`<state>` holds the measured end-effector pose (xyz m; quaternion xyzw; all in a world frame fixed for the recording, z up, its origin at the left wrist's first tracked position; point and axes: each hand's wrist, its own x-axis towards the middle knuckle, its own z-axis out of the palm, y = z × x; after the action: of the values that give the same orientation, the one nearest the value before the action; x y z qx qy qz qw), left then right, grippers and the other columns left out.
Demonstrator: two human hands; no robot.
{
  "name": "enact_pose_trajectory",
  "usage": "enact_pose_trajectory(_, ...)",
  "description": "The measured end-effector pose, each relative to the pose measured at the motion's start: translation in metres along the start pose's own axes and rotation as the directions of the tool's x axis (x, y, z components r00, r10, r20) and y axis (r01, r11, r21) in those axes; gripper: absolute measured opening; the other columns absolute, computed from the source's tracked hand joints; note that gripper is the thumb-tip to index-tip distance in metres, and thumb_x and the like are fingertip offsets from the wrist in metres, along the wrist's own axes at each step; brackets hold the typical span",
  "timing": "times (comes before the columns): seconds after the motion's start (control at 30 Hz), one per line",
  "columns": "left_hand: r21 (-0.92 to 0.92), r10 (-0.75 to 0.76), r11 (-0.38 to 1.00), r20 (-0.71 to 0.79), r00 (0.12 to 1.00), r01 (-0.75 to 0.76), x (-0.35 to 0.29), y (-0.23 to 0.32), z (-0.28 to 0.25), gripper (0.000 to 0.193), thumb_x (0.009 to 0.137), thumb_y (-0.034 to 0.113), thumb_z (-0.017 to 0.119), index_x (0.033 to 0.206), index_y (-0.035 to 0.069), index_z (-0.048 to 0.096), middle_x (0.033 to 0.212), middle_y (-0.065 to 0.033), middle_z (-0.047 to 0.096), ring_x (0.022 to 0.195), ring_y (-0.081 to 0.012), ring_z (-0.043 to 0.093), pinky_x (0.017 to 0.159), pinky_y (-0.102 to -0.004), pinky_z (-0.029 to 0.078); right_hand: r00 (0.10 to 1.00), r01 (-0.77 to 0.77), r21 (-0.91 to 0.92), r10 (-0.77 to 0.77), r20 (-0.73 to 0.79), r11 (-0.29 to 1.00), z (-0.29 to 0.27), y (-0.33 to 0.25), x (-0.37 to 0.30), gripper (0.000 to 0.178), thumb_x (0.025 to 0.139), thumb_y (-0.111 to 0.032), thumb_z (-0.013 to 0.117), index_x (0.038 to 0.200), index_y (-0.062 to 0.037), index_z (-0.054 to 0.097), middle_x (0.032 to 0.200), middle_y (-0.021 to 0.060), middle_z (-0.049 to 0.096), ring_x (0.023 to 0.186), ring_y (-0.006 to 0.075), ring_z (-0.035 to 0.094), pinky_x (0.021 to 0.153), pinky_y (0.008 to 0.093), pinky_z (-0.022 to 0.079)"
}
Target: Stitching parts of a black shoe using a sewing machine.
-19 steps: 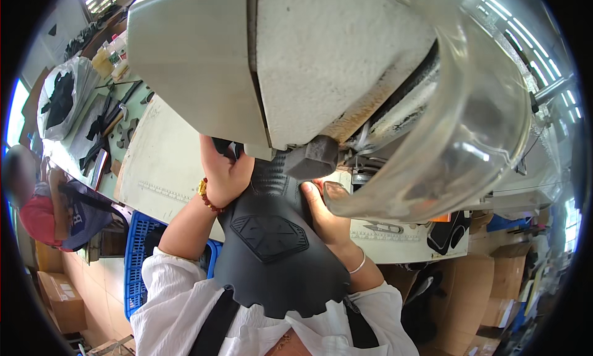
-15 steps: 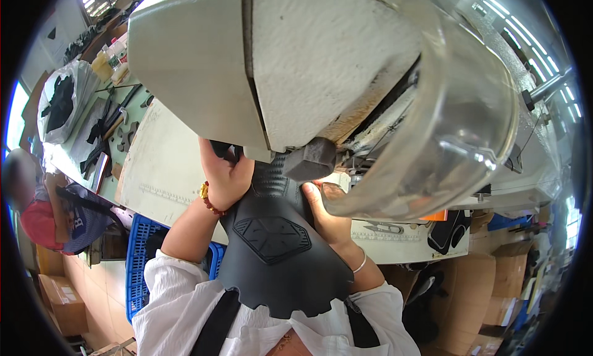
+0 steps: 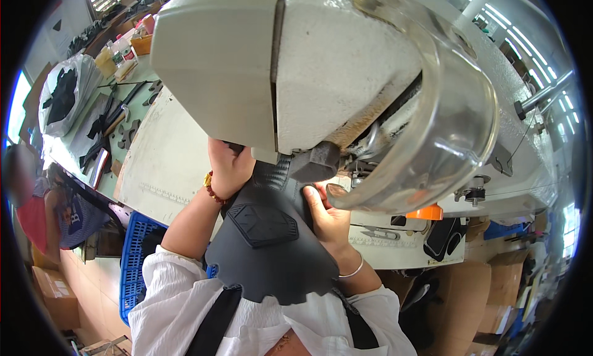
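A black moulded, leather-like panel (image 3: 267,266) with a raised emblem and a scalloped lower edge hangs from the machine bed toward my chest. Its narrow ribbed end runs under the sewing machine head (image 3: 213,65). My left hand (image 3: 231,167) is curled at the panel's far left edge, with black material between thumb and fingers; the machine head hides some of its fingertips. On the other side my right hand (image 3: 328,220) pinches the right edge, thumb on top and fingers mostly underneath. The needle area is hidden behind a dark grey block (image 3: 316,161).
A curved clear shield (image 3: 454,127) juts from the machine's right side. The pale worktable (image 3: 160,152) carries printed rulers, small scissors (image 3: 380,234), an orange piece (image 3: 426,212) and a black phone (image 3: 440,238). Left are a blue basket (image 3: 133,263), a tool-strewn bench and another person (image 3: 40,214).
The panel's wide lower end has swung left and slightly up. Both hands keep their hold near the machine. My view has shifted a little, and the machine head appears farther right.
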<state>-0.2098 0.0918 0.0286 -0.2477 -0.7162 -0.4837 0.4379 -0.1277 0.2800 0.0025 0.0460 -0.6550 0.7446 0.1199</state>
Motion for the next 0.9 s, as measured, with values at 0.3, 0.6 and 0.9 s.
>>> enact_pose_trajectory(0.3, -0.161, -0.119, 0.979, 0.039, 0.992, 0.123, 0.011, -0.006, 0.004, 0.008, 0.079, -0.003, 0.058, 0.087, -0.002, 0.06, 0.081, -0.0067, 0.063, 0.073, -0.0171, 0.059, 0.068, -0.0283, 0.046, 0.998, -0.066, 0.128, 0.068, -0.007, 0.99, 0.0, 0.012, -0.003, 0.022, 0.09, -0.003, 0.063, 0.109, 0.0059, 0.059, 0.091, 0.0037, 0.064, 0.078, 0.0059, 0.055, 0.072, 0.0192, 0.043)
enact_pose_trajectory(0.6, 0.016, 0.038, 0.999, 0.094, 0.995, -0.04, 0.003, -0.046, 0.008, 0.008, 0.076, -0.004, 0.057, 0.081, -0.002, 0.062, 0.073, -0.0075, 0.062, 0.062, -0.0195, 0.057, 0.056, -0.0285, 0.045, 0.997, -0.079, 0.185, 0.079, 0.008, 0.979, 0.001, 0.006, -0.004, 0.015, 0.091, -0.001, 0.061, 0.104, 0.0058, 0.061, 0.088, 0.0014, 0.064, 0.075, 0.0032, 0.053, 0.069, 0.0166, 0.043)
enact_pose_trajectory(0.9, -0.031, -0.008, 0.999, 0.137, 0.991, 0.012, 0.02, -0.059, 0.02, 0.016, 0.081, -0.002, 0.056, 0.095, -0.003, 0.063, 0.085, -0.0087, 0.065, 0.076, -0.0196, 0.061, 0.069, -0.0307, 0.049, 1.0, 0.024, -0.01, -0.024, 0.001, 1.0, 0.011, 0.002, -0.006, 0.003, 0.093, -0.001, 0.058, 0.094, 0.002, 0.058, 0.073, -0.0065, 0.05, 0.064, 0.0001, 0.038, 0.056, 0.0154, 0.031)
